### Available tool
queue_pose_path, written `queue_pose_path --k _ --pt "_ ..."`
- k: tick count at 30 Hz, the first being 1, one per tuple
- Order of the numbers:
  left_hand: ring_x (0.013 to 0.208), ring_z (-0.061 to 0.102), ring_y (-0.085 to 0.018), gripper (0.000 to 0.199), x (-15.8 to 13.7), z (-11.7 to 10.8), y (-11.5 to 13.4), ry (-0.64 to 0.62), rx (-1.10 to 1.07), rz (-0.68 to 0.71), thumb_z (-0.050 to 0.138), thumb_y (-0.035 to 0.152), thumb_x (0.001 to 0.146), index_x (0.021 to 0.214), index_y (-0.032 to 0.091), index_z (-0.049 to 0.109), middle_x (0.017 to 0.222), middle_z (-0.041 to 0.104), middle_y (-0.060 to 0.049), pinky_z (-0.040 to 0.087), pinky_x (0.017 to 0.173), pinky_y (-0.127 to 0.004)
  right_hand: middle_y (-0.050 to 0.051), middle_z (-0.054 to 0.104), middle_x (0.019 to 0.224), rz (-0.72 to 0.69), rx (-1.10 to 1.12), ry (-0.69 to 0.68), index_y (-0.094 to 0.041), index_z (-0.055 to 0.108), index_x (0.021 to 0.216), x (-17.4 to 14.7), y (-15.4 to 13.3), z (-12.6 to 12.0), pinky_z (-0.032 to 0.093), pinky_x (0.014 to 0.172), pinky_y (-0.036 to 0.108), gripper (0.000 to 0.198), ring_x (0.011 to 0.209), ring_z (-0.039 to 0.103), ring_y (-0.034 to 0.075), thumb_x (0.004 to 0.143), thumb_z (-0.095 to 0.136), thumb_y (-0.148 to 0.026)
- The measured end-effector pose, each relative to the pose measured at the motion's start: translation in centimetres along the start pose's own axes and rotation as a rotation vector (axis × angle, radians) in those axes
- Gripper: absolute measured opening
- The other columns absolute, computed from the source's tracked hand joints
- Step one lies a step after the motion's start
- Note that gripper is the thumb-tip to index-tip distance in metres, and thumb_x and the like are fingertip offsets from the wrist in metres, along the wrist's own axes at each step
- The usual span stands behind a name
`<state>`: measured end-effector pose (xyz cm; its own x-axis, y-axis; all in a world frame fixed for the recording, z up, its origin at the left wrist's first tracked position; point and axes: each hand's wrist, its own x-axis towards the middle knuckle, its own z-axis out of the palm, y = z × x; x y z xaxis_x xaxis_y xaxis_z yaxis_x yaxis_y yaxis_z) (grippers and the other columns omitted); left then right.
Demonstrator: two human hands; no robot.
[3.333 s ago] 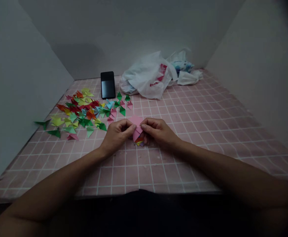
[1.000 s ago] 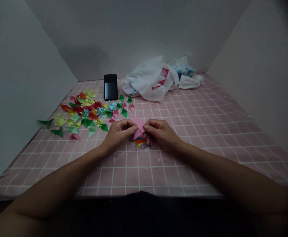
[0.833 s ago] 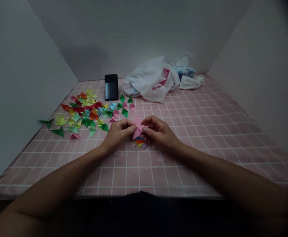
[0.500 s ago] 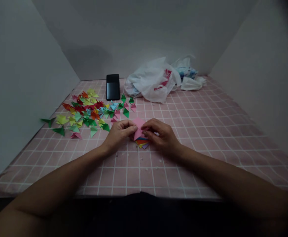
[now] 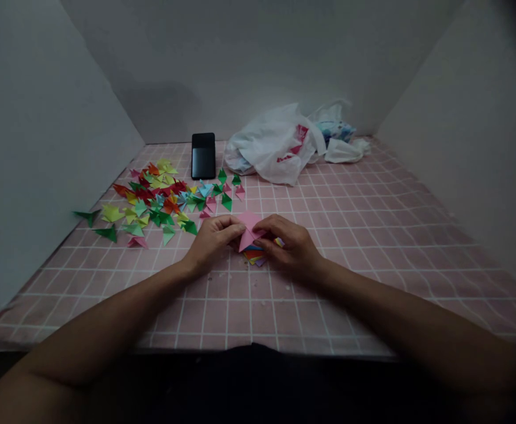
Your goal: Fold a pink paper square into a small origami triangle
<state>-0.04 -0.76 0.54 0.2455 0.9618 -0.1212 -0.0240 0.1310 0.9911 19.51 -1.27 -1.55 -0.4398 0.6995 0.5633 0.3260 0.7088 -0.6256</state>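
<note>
A pink sheet of origami paper, partly folded, is held between both hands in the middle of the table. My left hand pinches its left edge with thumb and fingers. On the other side, my right hand grips the paper's right edge between thumb and forefinger. Under the pink paper lies a stack of coloured paper sheets, with orange, yellow, blue and purple edges showing. My hands hide much of that stack.
Folded paper pieces in many colours spread over the left side of the pink checked tablecloth. A black phone and a white plastic bag are at the back. Farther right sits a blue-and-white packet. Pale walls surround the table.
My right fingers have shifted slightly on the pink paper, and its folded surface shows a bit more. My left hand keeps its hold in nearly the same place.
</note>
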Motion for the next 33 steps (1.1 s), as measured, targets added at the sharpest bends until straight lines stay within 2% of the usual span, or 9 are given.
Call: queue_pose_path --k 7,16,21,26,29,33 --pt "0.052 0.051 -0.007 0.017 -0.02 0.0 0.24 0.013 0.033 0.01 0.07 0.029 0.073 0.066 0.014 0.065 0.057 0.058 0.003 0.043 0.053 -0.02 0.007 0.066 0.093 0.0 -0.013 0.003 -0.021 0.062 0.098 0.13 -0.33 -0.18 0.052 0.072 0.031 0.005 0.085 0.064 0.018 0.094 0.059 -0.018" --pt "0.053 0.05 -0.008 0.02 0.08 -0.02 -0.24 -0.009 -0.026 -0.005 0.073 0.032 0.072 0.066 0.014 0.065 0.058 0.058 0.002 0.041 0.054 -0.02 0.006 0.067 0.094 0.029 -0.01 -0.023 -0.02 0.061 0.102 -0.12 0.09 -0.01 0.051 0.069 0.029 0.011 0.078 0.062 0.016 0.091 0.061 -0.016" --pt "0.055 0.051 -0.008 0.021 0.04 0.02 -0.36 -0.021 -0.054 -0.029 0.073 0.033 0.072 0.069 0.014 0.065 0.061 0.058 0.002 0.041 0.056 -0.02 0.005 0.067 0.092 0.022 0.017 0.004 -0.019 0.06 0.103 -0.14 0.12 0.18 0.051 0.065 0.028 0.014 0.073 0.061 0.015 0.089 0.063 -0.017" --pt "0.055 0.05 -0.008 0.021 0.0 0.08 -0.16 -0.021 -0.007 -0.001 0.072 0.033 0.073 0.068 0.014 0.063 0.061 0.057 0.002 0.041 0.055 -0.02 0.004 0.068 0.089 0.011 -0.05 0.033 -0.018 0.059 0.101 -0.16 -0.09 0.18 0.051 0.066 0.026 0.011 0.073 0.062 0.014 0.09 0.061 -0.016" --pt "0.054 0.049 -0.008 0.021 -0.05 0.12 -0.08 -0.021 0.014 0.016 0.07 0.033 0.074 0.069 0.015 0.062 0.061 0.056 0.003 0.04 0.053 -0.02 0.005 0.069 0.086 -0.044 -0.131 0.059 -0.017 0.06 0.099 -0.11 -0.11 0.07 0.051 0.066 0.026 0.006 0.073 0.063 0.015 0.094 0.056 -0.017" --pt "0.053 0.047 -0.007 0.021 -0.12 0.23 -0.09 -0.02 0.033 0.029 0.07 0.033 0.074 0.069 0.015 0.061 0.06 0.055 0.003 0.039 0.052 -0.019 0.008 0.071 0.085 -0.215 -0.267 0.08 -0.016 0.06 0.096 0.0 0.12 -0.01 0.053 0.067 0.027 0.013 0.075 0.066 0.017 0.1 0.049 -0.019"
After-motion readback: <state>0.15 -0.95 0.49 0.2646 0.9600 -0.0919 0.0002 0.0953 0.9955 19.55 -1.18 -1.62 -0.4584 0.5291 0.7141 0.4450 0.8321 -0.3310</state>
